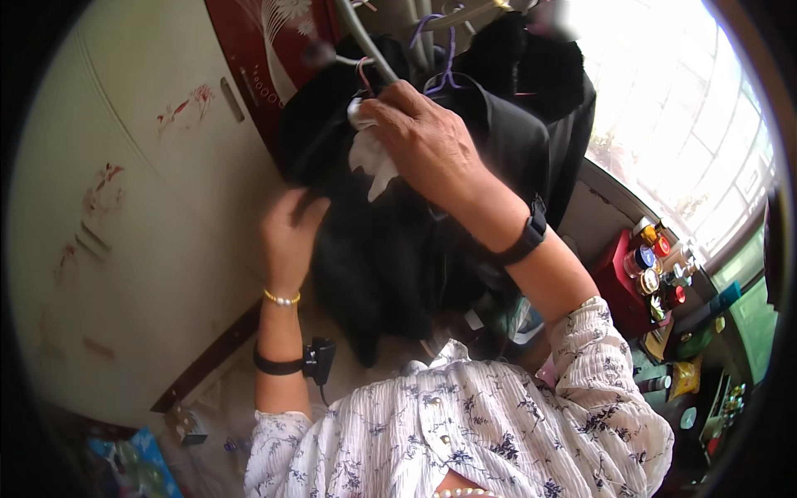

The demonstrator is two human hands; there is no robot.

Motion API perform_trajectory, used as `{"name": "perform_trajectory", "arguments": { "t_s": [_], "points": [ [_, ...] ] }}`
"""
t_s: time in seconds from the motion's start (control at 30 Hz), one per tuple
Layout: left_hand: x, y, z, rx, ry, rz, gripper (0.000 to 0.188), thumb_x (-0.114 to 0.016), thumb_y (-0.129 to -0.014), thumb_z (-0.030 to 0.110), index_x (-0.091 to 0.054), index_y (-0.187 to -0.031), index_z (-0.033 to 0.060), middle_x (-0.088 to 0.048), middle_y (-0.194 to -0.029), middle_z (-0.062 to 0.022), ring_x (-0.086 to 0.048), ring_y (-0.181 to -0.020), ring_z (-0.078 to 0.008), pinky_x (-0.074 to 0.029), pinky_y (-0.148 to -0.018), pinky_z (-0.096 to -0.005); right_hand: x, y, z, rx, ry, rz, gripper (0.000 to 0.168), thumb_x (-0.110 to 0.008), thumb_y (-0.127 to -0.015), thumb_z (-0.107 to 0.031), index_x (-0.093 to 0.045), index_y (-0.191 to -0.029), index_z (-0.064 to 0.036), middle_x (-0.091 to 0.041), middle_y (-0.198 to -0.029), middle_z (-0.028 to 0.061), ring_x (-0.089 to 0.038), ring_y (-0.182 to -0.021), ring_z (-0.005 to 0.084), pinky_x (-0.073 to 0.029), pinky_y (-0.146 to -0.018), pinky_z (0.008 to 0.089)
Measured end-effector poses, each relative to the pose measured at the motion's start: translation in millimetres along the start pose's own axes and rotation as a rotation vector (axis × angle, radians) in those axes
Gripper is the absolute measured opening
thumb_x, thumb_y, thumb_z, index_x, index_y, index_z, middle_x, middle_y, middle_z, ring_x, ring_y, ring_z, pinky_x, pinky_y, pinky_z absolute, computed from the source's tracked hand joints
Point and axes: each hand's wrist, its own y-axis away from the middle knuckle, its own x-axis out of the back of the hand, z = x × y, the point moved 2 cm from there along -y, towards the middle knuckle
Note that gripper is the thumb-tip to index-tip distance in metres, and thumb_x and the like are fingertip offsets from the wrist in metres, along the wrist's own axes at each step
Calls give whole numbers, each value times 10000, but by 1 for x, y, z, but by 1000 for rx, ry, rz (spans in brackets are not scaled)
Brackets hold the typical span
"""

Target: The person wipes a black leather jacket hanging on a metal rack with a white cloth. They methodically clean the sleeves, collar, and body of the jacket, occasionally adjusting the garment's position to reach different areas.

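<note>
My right hand [423, 137] is raised at the curved metal arm of a coat rack [367, 40], with a crumpled white cloth or tissue [373, 155] gripped in its fingers. Dark garments [380, 267] hang below and behind it, one near a pink hanger [363, 78]. At their left edge is my left hand [289, 230], blurred, with bent fingers beside or against the black fabric; whether it grips the fabric is unclear. A purple hanger [447, 68] carries a black garment [510, 134] to the right of my right hand.
White cabinet doors [155, 205] with red floral prints stand at the left. On the right, by a bright window [672, 112], jars and bottles [647, 267] crowd a red box [616, 280]. A blue patterned bag [146, 464] lies at the lower left.
</note>
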Motion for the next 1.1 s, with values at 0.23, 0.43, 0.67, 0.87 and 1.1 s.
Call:
{"name": "perform_trajectory", "arguments": {
  "t_s": [0.23, 0.43, 0.67, 0.87, 1.1],
  "points": [
    [-1, 17, 5, 177, 713, -158, 651, -321, -1039, 485, -509, -1314, -75, -606, -1245, -121, -577, -1128, -198, -418, -1006, -314, -31, 21, -48, -40, -136, -15, 324, -601, -767, -55, -620, -1091, -53, -504, -936, 75, -609, -849, 231, -536, -682, 328],
    [10, 21, 3, 231, 802, -227, 818, -191, -1004, 611, -452, -1365, -75, -561, -1320, -164, -528, -1228, -227, -374, -1065, -336, -43, 40, -74, 265, -147, -46, 229, -620, -765, -99, -620, -994, -89, -523, -968, 75, -600, -821, 218, -529, -689, 318],
    [3, 12, 6, 207, 865, -258, 840, -184, -1005, 609, -410, -1385, -104, -526, -1365, -200, -522, -1238, -243, -367, -1078, -338, -40, 43, -46, -79, -106, 29, 318, -653, -677, 22, -583, -977, -54, -526, -935, 84, -588, -789, 284, -545, -619, 342],
    [11, 11, -4, 170, 807, -340, 797, -207, -1018, 577, -392, -1399, -98, -515, -1377, -190, -502, -1263, -239, -351, -1092, -344, -50, 75, -76, 162, -135, -357, 222, -593, -770, -93, -598, -991, -81, -530, -937, 62, -605, -815, 216, -532, -673, 312],
    [7, 13, 4, 65, 714, -345, 747, -234, -1032, 536, -371, -1416, -90, -466, -1421, -196, -444, -1323, -245, -304, -1122, -343, -17, 23, -29, -191, 90, 168, 189, -631, -750, 10, -595, -923, -55, -528, -918, 86, -583, -790, 257, -526, -578, 340]
  ]
}}
